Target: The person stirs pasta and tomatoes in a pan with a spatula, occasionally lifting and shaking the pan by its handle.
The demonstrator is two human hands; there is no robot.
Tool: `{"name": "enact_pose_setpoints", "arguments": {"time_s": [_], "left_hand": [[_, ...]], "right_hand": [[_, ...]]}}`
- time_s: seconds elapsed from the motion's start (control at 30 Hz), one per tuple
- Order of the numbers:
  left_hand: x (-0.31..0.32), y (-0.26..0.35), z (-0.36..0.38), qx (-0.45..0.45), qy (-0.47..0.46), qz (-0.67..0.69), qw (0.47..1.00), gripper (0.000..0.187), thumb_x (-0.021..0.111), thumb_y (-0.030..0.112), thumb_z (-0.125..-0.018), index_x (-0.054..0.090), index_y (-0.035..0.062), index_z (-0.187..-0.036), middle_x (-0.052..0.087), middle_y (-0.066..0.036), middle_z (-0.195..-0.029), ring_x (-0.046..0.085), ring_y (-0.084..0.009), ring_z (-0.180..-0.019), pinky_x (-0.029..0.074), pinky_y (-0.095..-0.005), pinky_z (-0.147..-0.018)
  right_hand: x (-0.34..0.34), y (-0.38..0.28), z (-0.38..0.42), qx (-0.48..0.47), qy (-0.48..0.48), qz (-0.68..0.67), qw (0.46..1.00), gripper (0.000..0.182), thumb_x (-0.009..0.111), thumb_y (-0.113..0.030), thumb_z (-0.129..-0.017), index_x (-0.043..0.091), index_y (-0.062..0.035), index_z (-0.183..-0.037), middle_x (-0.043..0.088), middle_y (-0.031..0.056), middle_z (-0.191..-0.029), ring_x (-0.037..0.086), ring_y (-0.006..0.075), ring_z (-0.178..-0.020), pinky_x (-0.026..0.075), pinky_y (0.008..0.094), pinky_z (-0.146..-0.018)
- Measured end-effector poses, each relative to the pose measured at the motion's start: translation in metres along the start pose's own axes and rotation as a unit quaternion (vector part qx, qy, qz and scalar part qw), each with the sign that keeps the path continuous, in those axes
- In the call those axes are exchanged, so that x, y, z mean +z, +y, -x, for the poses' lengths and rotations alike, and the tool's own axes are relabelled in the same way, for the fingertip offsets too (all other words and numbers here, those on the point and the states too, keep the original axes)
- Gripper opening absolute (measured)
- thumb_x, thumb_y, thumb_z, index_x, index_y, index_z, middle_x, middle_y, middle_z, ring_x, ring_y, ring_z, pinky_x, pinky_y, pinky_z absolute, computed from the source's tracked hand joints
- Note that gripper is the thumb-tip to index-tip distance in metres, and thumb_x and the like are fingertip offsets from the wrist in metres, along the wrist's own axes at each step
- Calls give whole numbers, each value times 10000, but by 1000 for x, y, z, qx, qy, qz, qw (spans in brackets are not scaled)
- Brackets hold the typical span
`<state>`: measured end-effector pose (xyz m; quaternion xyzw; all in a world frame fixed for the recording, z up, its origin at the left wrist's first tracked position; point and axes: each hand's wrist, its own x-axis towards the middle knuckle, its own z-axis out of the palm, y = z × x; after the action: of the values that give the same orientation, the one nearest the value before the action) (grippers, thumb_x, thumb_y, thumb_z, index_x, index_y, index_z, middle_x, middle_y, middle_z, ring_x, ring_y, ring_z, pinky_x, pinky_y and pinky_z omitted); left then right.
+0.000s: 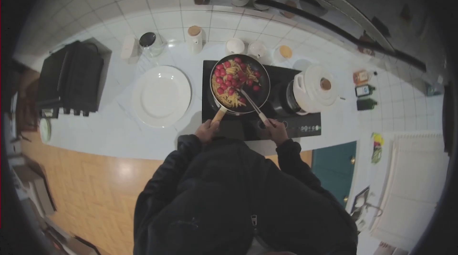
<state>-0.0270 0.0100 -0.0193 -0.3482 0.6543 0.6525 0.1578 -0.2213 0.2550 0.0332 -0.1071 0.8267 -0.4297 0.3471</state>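
A dark frying pan [261,93] sits on the left part of the black cooktop [305,128]. Inside it lie short yellow pasta [231,100] and many red cherry tomatoes [229,81]. My left hand [206,131] is closed around the pan's light wooden handle [219,114]. In my right hand [276,132] are slim metal tongs [253,102], slanting up and left into the pan. Their tips touch the food near the pan's middle and are partly hidden by it.
A white lidded pot [315,93] stands on the cooktop's right side. Left of the pan is a white plate [162,96], with a black toaster oven [71,80] farther left. Jars and a white canister [194,40] line the tiled wall; bottles [365,90] stand right.
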Motion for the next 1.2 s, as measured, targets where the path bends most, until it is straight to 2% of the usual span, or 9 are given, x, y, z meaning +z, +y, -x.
{"name": "enact_pose_setpoints", "arguments": {"time_s": [0.2,0.3,0.5,0.6,0.8,0.9,1.0,1.1,1.2], "left_hand": [[-1,9,7,-28,-4,2,1000,501,408,574,-943,559,104,-1029,597,-70,-919,539,-189,-711,457,-341,-587],[0,8,6,-26,2,10,1000,509,413,570,-941,546,88,-1033,585,-75,-893,506,-181,-603,444,-330,-496],[-1,13,10,-45,-9,33,998,507,427,573,-940,523,88,-1050,577,-64,-924,507,-172,-643,456,-318,-477],[-1,14,10,-41,-6,21,999,515,401,561,-948,522,74,-1067,574,-75,-937,515,-181,-652,472,-323,-481],[-2,9,5,-48,-17,2,999,568,378,582,-941,516,56,-1104,630,-107,-1048,585,-236,-809,491,-358,-604],[-2,6,3,-38,-6,0,999,568,381,581,-943,542,54,-1081,639,-113,-1022,595,-247,-816,489,-379,-651],[-3,9,7,-47,-17,2,999,614,366,622,-926,523,58,-1114,610,-121,-1029,569,-241,-776,484,-358,-596],[-2,7,5,-29,-6,24,999,569,395,612,-920,532,72,-1034,561,-112,-882,534,-217,-675,469,-343,-529],[-2,9,6,-29,-4,5,1000,542,395,580,-939,530,61,-1013,593,-113,-929,552,-221,-606,480,-348,-495]], "right_hand": [[-9,-3,14,-70,19,54,996,324,533,-363,-949,704,-90,-974,445,-19,-600,394,90,-565,321,281,-518],[-14,-11,20,-86,30,62,994,280,522,-331,-958,654,-90,-906,420,-22,-596,374,90,-559,300,281,-514],[-24,-17,26,-95,34,57,993,292,546,-279,-951,674,-48,-1077,411,-4,-610,362,104,-553,319,295,-495],[-23,-24,29,-127,72,65,987,263,532,-270,-934,677,-65,-1012,414,-10,-616,364,103,-566,299,302,-511],[-23,-30,32,-118,87,73,986,423,521,-387,-897,688,-75,-1129,490,-7,-676,407,118,-638,336,304,-573],[-24,-29,31,-114,93,66,987,592,541,-563,-851,677,-74,-1156,611,34,-822,506,159,-755,404,337,-671],[-27,-49,41,-83,85,44,992,457,596,-339,-873,650,-40,-1214,666,88,-1092,579,195,-1005,442,349,-865],[-30,-53,43,-108,95,76,987,364,588,-226,-908,648,-27,-1207,677,115,-1160,621,234,-1060,466,339,-909],[-32,-51,41,-98,107,83,986,360,597,-221,-908,646,-37,-1214,669,117,-1186,616,237,-1109,456,331,-959]]}}
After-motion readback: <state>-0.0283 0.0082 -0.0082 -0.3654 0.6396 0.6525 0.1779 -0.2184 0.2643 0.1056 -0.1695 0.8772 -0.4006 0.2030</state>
